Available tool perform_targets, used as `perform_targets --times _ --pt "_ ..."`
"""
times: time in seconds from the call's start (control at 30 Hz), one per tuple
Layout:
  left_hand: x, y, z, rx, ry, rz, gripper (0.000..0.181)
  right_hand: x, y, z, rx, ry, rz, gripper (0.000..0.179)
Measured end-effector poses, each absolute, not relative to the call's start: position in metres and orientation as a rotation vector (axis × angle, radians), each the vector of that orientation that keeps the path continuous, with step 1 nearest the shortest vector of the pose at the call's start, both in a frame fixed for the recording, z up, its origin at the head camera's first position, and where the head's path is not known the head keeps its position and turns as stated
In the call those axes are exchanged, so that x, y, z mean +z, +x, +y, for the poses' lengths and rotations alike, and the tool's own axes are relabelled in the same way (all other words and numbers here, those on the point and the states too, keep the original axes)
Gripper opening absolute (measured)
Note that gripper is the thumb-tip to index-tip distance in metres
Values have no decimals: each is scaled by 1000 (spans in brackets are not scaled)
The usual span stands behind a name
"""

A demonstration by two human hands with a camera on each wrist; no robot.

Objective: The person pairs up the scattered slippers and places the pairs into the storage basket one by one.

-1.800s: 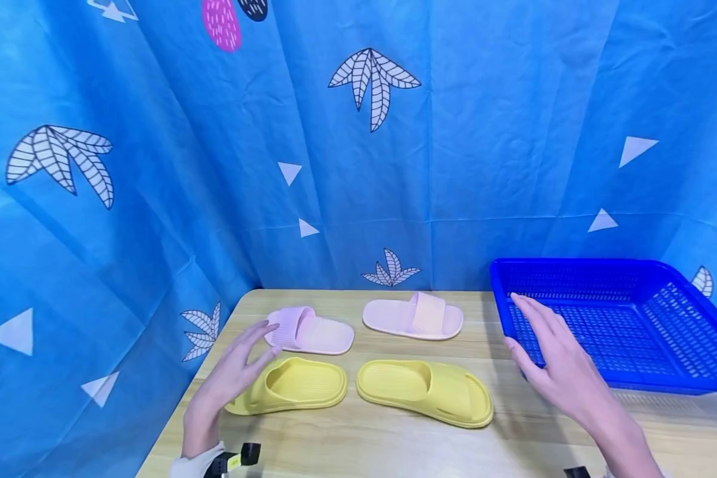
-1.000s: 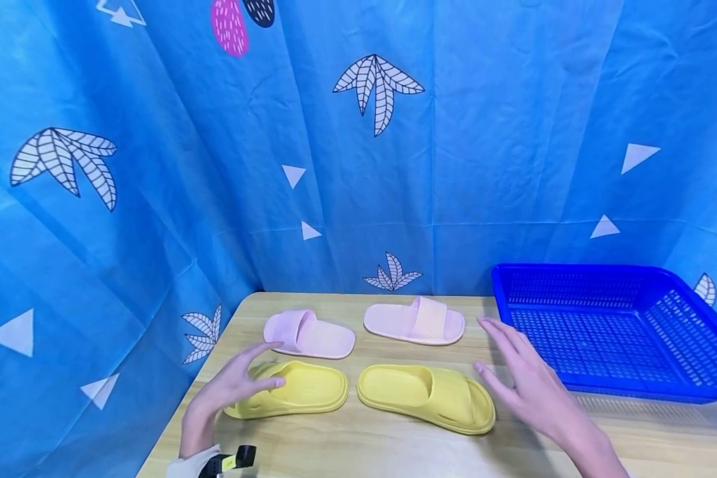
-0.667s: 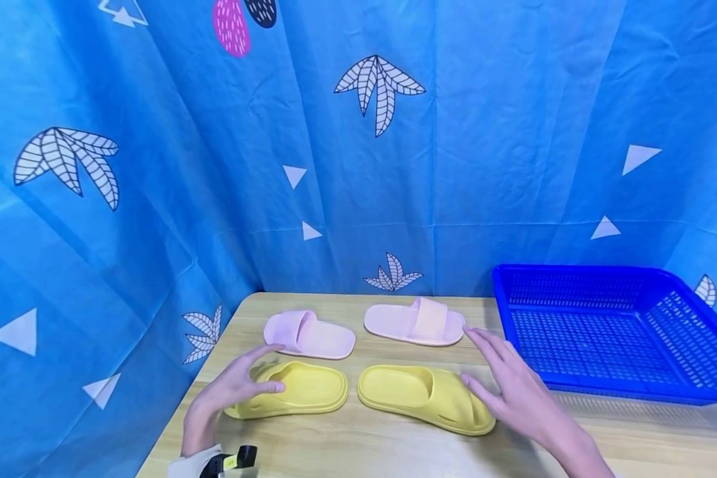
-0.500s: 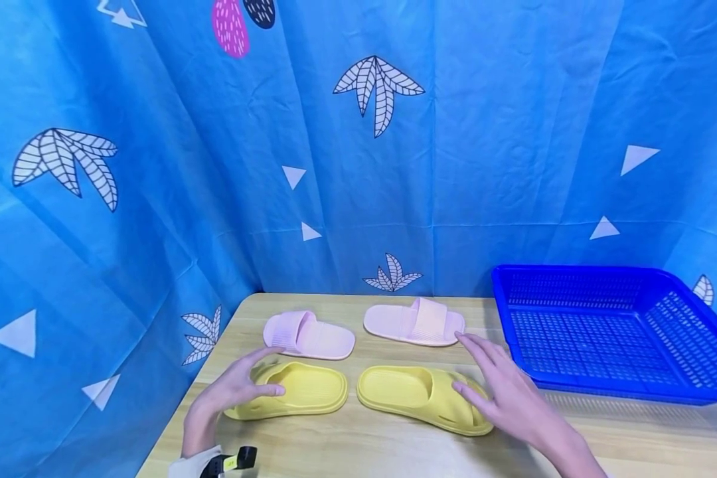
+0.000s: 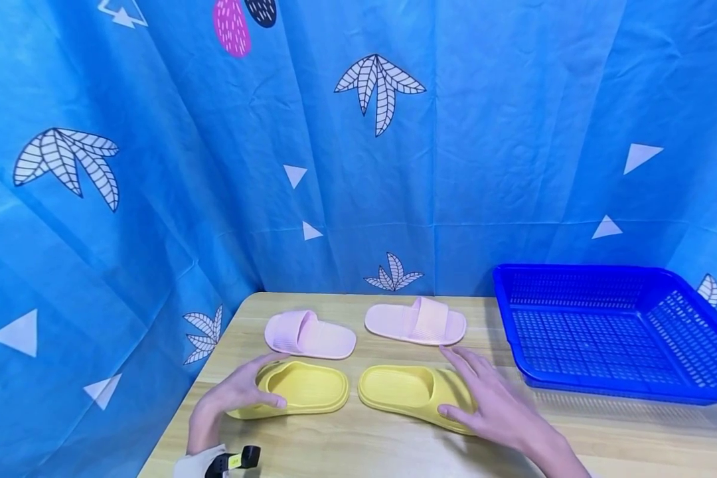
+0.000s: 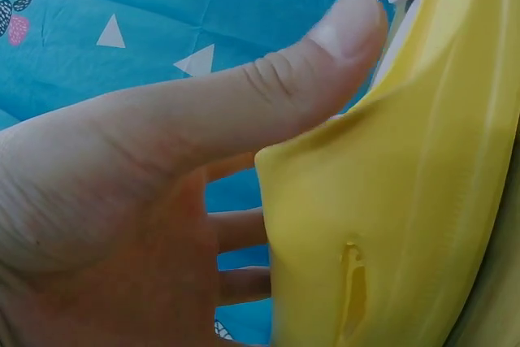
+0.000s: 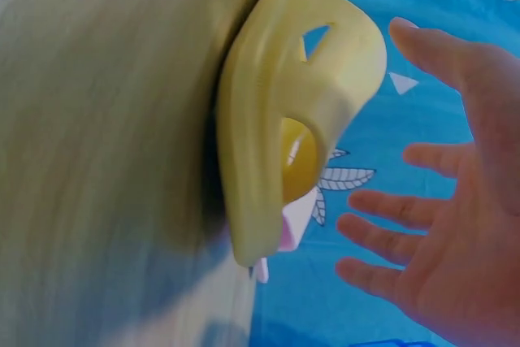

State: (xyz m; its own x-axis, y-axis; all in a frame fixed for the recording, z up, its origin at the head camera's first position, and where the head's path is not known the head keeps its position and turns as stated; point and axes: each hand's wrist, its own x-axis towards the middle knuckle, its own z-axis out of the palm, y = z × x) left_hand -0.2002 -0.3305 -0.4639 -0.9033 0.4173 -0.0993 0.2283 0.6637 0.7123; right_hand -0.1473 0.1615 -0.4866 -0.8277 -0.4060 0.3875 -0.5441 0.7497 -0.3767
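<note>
Two yellow slippers lie on the table in the head view, heels facing each other. My left hand (image 5: 239,392) is over the toe of the left yellow slipper (image 5: 313,385), thumb on the near side and fingers on the far side. The left wrist view shows that thumb stretched across the strap edge of the slipper (image 6: 390,193), with straight fingers partly hidden behind it. My right hand (image 5: 496,401) is spread over the toe of the right yellow slipper (image 5: 397,386), covering part of its strap. In the right wrist view its fingers are apart from the slipper (image 7: 252,119).
Behind the yellow pair lie two pink slippers, one at left (image 5: 328,338) and one at right (image 5: 391,320). A blue mesh basket (image 5: 621,388) stands on the right side of the wooden table (image 5: 346,451). A patterned blue curtain (image 5: 484,166) hangs behind and at the sides.
My right hand has moved left from beside the basket to over the right yellow slipper's toe. My left hand has lowered slightly toward the left yellow slipper. The slippers have stayed put.
</note>
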Motion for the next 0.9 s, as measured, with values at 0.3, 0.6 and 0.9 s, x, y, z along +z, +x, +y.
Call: perform_targets --times 0.3,0.6,0.9 --pt "-469 -200 -332 1011 538 2648 107 -493 -149 156 725 755 -2672 94" --pt "-468 -197 -329 932 441 2707 108 -504 -150 152 726 740 -2729 102" --pt "-467 -192 -326 831 350 2747 112 -506 -151 151 751 748 -2803 108"
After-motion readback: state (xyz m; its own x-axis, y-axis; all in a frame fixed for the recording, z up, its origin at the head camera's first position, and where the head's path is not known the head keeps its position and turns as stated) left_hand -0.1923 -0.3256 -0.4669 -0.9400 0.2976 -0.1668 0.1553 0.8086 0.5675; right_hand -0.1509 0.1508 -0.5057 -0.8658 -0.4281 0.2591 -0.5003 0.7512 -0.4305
